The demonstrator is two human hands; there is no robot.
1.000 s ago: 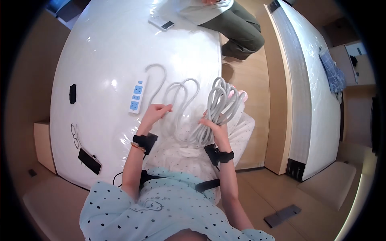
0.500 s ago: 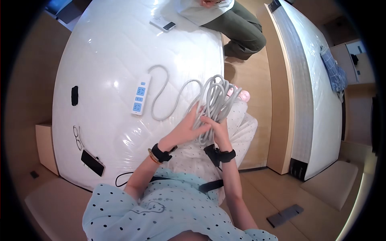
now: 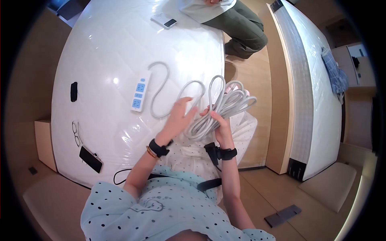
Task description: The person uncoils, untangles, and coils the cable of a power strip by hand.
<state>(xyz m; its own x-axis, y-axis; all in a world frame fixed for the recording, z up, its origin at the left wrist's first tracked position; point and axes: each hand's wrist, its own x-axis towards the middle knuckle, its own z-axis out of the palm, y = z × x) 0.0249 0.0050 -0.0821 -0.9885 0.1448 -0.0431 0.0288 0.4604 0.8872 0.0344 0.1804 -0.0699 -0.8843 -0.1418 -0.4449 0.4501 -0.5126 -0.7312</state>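
Observation:
A thick grey cable, gathered into a bundle of several loops (image 3: pixel 231 103), is gripped by my right hand (image 3: pixel 221 127) above my lap. The thumb lies across the near side of the loops. My left hand (image 3: pixel 177 120) is just left of the bundle, its fingers apart and slightly blurred. A single loop of the cable passes behind those fingers; whether they touch it is hard to tell. From there the cable curves over the plastic-covered mattress to a white power strip (image 3: pixel 139 94) with blue sockets.
A phone (image 3: pixel 91 159), eyeglasses (image 3: pixel 76 134) and a small black item (image 3: pixel 74 92) lie along the mattress's left side. A white device with a dark display (image 3: pixel 164 21) lies near another person's leg (image 3: pixel 241 30). A second mattress (image 3: pixel 309 88) stands to the right.
My left hand has come off the bundle and moved left. The bundle has tilted right in my right hand, its loops fanning out. The power strip has stayed put.

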